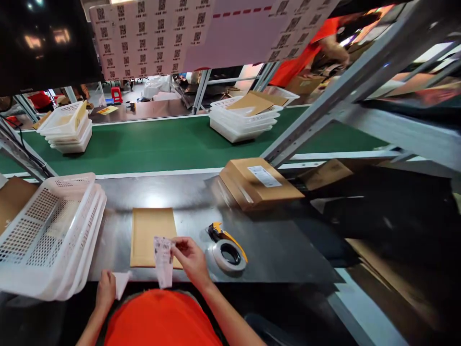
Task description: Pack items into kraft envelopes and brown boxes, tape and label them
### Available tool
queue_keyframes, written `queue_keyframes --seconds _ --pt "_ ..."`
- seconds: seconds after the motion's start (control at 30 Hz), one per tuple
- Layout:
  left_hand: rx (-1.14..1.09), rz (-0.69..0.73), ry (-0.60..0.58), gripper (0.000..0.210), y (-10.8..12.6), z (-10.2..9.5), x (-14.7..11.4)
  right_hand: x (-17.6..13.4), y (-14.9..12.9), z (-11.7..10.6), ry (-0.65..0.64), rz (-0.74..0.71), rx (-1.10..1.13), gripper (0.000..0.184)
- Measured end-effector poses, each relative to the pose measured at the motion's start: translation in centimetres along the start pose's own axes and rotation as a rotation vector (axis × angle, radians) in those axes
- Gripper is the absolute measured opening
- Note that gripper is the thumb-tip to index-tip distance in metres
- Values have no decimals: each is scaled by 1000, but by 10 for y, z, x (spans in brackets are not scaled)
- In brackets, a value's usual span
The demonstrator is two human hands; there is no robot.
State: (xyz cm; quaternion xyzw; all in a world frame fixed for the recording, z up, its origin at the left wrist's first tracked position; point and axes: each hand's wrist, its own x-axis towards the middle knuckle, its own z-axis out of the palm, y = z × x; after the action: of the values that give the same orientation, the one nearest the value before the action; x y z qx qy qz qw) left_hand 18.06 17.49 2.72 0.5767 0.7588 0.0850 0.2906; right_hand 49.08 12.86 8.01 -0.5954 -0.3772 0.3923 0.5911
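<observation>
Pinches a narrow, white, black-printed paper label [163, 262] between thumb and fingers of the right hand [192, 264], closed together on its upper right edge, over a flat, rectangular tan paper envelope [146, 238]; cannot tell whether touching it. Grips a small white piece of paper [121, 284] in the curled left hand [106, 291], near the close edge of a shiny grey metal tabletop [190, 199]. Has a yellow-and-black tape dispenser [234, 239] just right of the right hand, and stacked white perforated plastic baskets [88, 228] on the left.
</observation>
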Motion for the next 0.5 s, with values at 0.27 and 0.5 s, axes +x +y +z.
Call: queue_keyframes --seconds 0.27,0.5 --pt "204 313 -301 20 -29 9 3 65 104 32 -46 175 5 39" --pt "183 844 -333 9 6 31 8 80 142 43 -89 140 -125 44"
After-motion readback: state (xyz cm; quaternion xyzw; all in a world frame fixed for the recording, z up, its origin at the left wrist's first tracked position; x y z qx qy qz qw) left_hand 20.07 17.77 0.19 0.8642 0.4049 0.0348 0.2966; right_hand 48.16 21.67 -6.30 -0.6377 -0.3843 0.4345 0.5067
